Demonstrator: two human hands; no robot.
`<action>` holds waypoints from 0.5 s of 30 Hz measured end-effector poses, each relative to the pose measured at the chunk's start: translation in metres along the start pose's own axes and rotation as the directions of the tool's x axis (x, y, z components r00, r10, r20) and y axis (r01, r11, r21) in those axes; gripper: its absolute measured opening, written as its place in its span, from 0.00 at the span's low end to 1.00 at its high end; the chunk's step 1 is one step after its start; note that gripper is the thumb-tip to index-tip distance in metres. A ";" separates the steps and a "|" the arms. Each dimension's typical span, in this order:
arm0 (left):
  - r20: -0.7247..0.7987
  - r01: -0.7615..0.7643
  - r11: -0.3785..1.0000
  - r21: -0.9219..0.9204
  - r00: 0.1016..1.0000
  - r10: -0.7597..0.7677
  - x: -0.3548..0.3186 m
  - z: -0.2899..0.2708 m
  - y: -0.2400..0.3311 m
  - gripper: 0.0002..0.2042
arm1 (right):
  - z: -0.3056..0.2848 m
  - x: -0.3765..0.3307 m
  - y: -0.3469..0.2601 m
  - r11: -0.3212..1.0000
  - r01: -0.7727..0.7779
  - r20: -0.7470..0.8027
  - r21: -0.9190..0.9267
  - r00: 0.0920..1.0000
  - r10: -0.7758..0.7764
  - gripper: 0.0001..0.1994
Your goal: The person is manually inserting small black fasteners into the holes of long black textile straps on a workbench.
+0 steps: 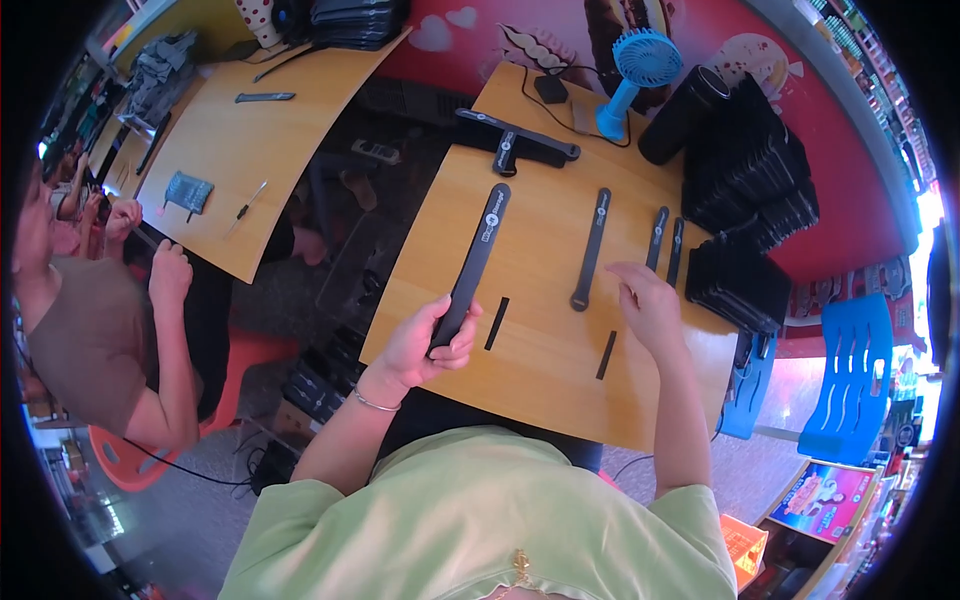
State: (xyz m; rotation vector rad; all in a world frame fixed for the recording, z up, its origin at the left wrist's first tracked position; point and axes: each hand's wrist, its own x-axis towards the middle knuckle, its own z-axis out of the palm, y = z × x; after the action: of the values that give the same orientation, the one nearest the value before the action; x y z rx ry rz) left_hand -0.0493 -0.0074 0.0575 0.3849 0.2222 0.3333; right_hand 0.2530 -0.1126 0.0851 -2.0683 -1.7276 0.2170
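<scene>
My left hand (430, 345) is wrapped round the lower end of a long flat dark-grey bar (478, 255) with a rounded tip and white print, held slanted above the table. My right hand (648, 305) hovers over the table with its fingers bent and apart, nothing visible in them. Just left of it lies a second dark-grey bar (592, 250). Beyond its fingertips are two shorter-looking bars, one (657, 238) beside the other (676, 252). Two thin black strips lie near me, a left one (497, 323) and a right one (606, 355).
Crossed bars (508, 145) lie at the far edge. A blue fan (645, 62), a black cylinder (683, 115) and stacked black packs (745, 165) line the back and right. At left, a person (95, 340) sits by another table (265, 140). Blue chairs (848, 375) stand right.
</scene>
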 end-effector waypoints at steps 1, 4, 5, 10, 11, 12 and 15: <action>-0.010 -0.011 1.000 0.007 1.000 0.011 0.001 0.001 -0.001 0.17 | 0.004 0.002 0.002 1.000 0.000 -0.014 0.014 1.000 0.000 0.15; 0.007 -0.012 1.000 -0.019 1.000 0.012 0.005 0.002 -0.005 0.16 | 0.017 0.008 -0.004 0.999 0.010 -0.039 -0.037 0.999 -0.012 0.15; 0.006 -0.011 1.000 -0.014 1.000 0.011 0.005 0.002 -0.005 0.16 | 0.022 0.012 -0.008 0.995 0.027 -0.040 -0.099 0.999 -0.031 0.16; -0.029 -0.084 0.996 0.008 0.996 0.084 0.005 0.005 -0.008 0.15 | 0.035 0.019 -0.005 0.979 -0.022 -0.010 -0.201 1.000 0.021 0.20; -0.034 -0.086 0.996 0.008 0.996 0.086 0.004 0.005 -0.007 0.15 | 0.034 0.022 0.000 0.970 -0.008 -0.041 -0.242 0.999 -0.002 0.22; -0.041 -0.091 0.996 0.019 0.995 0.092 0.004 0.004 -0.006 0.15 | 0.031 0.023 0.003 0.971 -0.007 -0.038 -0.238 0.999 -0.003 0.22; -0.053 -0.094 0.995 0.034 0.994 0.095 0.004 0.003 -0.004 0.15 | 0.019 0.023 0.009 0.974 -0.104 0.010 -0.199 0.994 0.108 0.22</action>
State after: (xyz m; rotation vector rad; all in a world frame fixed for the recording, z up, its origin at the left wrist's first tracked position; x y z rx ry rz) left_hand -0.0439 -0.0110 0.0578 0.4182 0.2630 0.4341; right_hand 0.2585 -0.0874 0.0679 -2.3121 -1.7135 0.1022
